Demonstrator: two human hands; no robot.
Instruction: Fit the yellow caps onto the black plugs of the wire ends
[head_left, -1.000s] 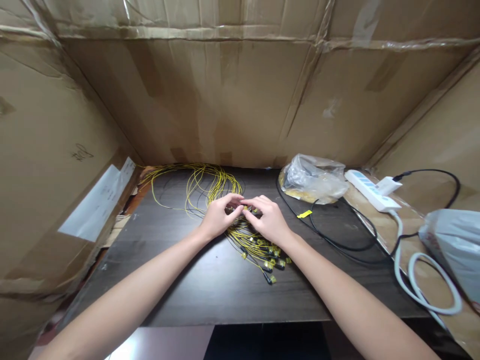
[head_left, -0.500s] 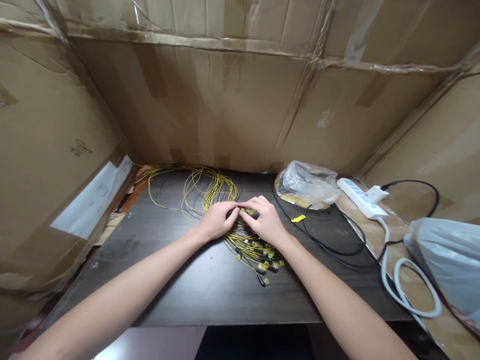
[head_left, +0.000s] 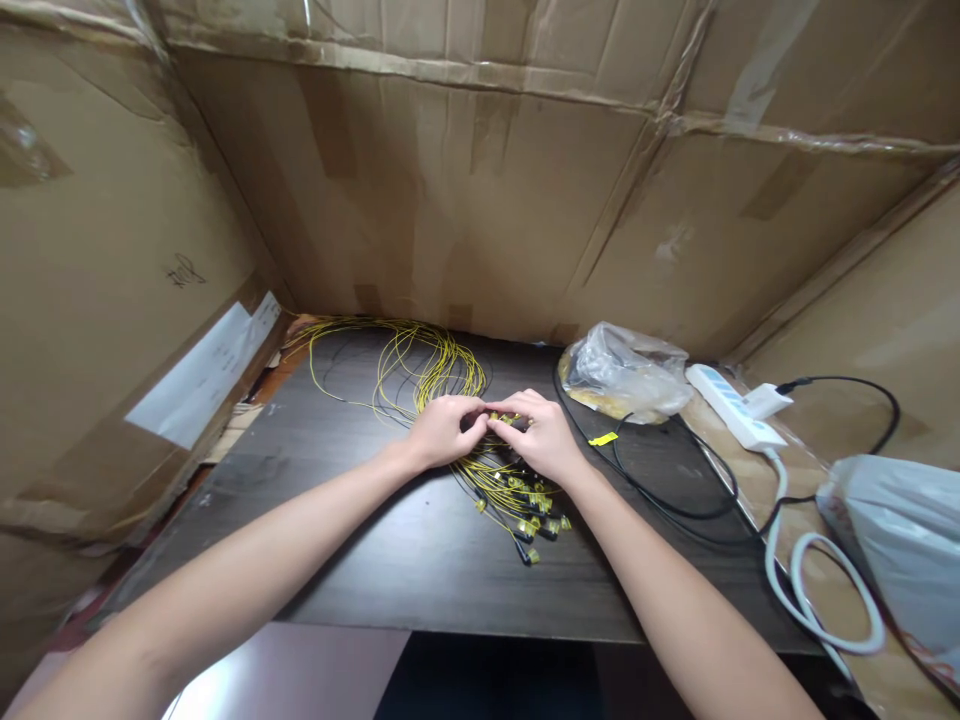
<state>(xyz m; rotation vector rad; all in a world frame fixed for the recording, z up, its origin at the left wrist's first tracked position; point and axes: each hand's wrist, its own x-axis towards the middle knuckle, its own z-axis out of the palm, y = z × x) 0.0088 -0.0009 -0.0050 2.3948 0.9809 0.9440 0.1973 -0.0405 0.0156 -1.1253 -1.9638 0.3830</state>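
Around the middle of the yellow cable bundle, head view: left hand and right hand meet fingertip to fingertip, right on it. Both curled, thumbs near index fingers, only a small gap. Bits of yellow show between the tips; can't tell what either hand grips. Palms and hands hide the bundle's middle, and some connectors fanned out on its near side sit partly under the right hand. Small yellow caps on them, detail too fine to read. Contents of the clear plastic bag, right of the bundle, hard to make out. Pale bag, far right of the bundle, cut off by frame; forearms cut off at the bottom.

Versus one second ago: framing shifted a little, hands and bundle otherwise nearly same pose and spot.

Edges: table ends nearer the person than the bundle; cardboard wall stands just behind it. Dark tabletop shows left of the bundle and in front, out to the edge. Right side tighter: black cable with yellow tag, then power strip beyond, well apart from the bundle.
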